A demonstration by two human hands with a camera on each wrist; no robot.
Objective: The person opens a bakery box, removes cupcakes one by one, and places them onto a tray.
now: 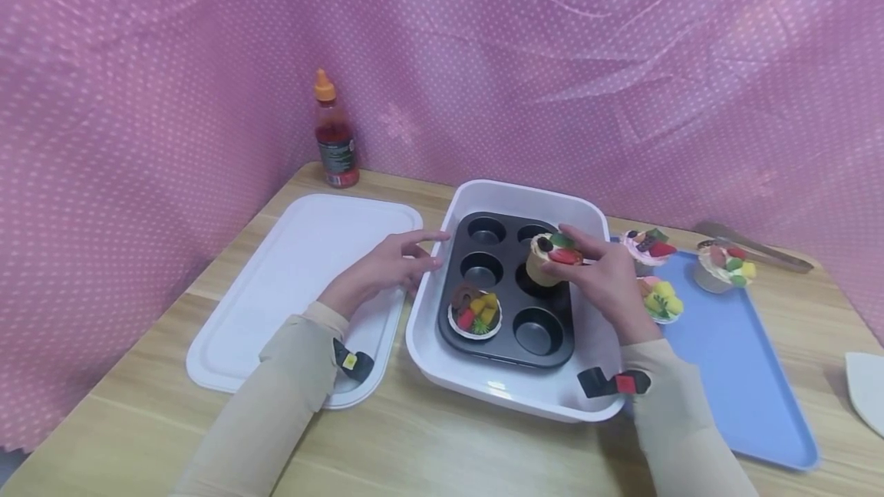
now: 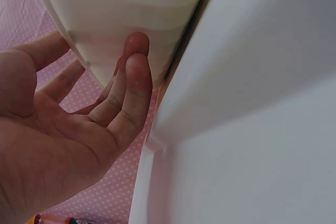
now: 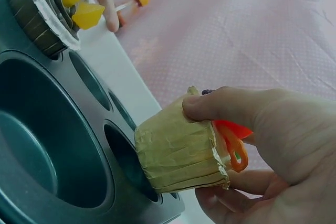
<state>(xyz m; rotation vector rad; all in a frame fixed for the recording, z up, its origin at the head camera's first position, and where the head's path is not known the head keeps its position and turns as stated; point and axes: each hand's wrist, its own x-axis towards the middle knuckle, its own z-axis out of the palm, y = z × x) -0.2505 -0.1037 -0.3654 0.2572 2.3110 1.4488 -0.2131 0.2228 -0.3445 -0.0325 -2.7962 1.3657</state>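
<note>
My right hand (image 1: 599, 274) grips a cupcake (image 3: 178, 145) in a pale yellow paper cup, topped with red and green fruit pieces. It is tilted over the middle right cup of a dark muffin tin (image 1: 507, 343), its base at that cup's opening. A second cupcake (image 1: 475, 313) with a brown ring, yellow cubes and kiwi sits in the tin's front left cup. The tin lies inside a white basin (image 1: 483, 386). My left hand (image 1: 387, 263) is by the basin's left wall, fingers loosely bent and holding nothing; in the left wrist view the fingertips (image 2: 137, 72) show against that wall.
A white tray (image 1: 297, 282) lies to the left. A blue tray (image 1: 732, 359) at the right bears several more cupcakes (image 1: 721, 267) along its far side. Behind are a sauce bottle (image 1: 336, 136) and metal tongs (image 1: 760, 248). A white object (image 1: 866, 390) lies at the right edge.
</note>
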